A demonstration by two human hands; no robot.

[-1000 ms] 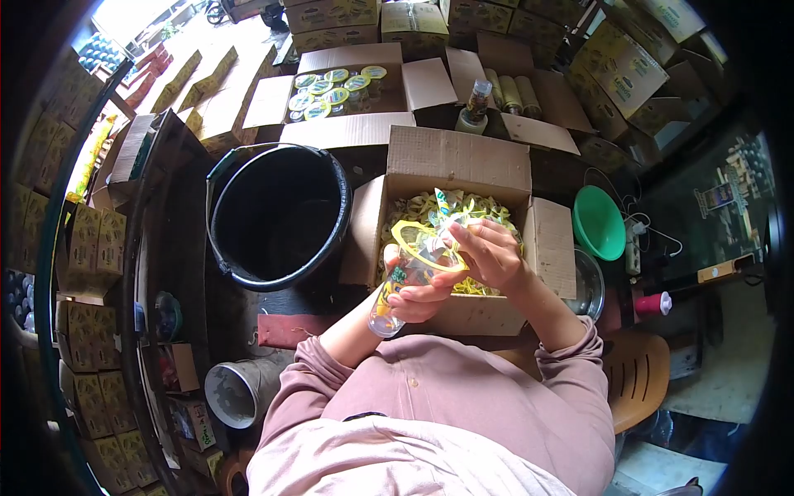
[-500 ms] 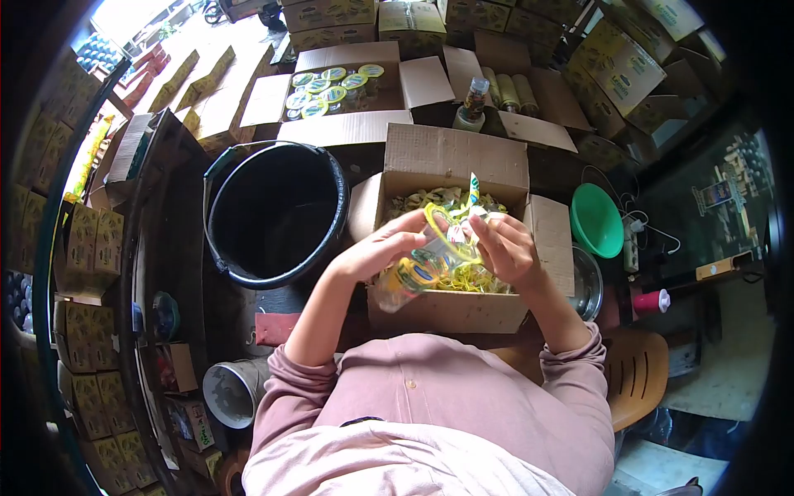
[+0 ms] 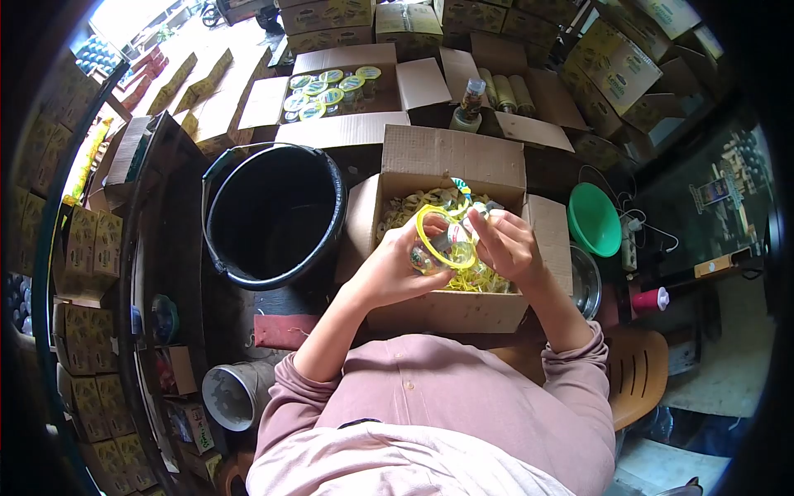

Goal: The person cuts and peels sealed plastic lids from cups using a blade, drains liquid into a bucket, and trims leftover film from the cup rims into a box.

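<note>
My left hand (image 3: pixel 395 263) is wrapped round a clear plastic cup (image 3: pixel 428 252) with a yellow rim (image 3: pixel 423 225). The cup lies tilted, its mouth toward my right hand. My right hand (image 3: pixel 509 246) is closed at the rim, fingertips pinched on a curled printed strip (image 3: pixel 461 188) in blue, green and yellow. Something small and dark shows by those fingers, too unclear to name. Both hands are over an open cardboard box (image 3: pixel 451 314), which holds a heap of yellow and clear strips (image 3: pixel 480 279).
A black bucket (image 3: pixel 217 240) stands left of the box. Behind are a carton (image 3: pixel 343 128) of yellow-lidded cups (image 3: pixel 331 97) and a bottle (image 3: pixel 472 97). To the right are a green basin (image 3: pixel 594 219), a pink spool (image 3: pixel 649 299) and a cable (image 3: pixel 662 245).
The cup has turned and its body has swung up from the lower left into my left palm. The printed strip, upright before, now curls over to the left.
</note>
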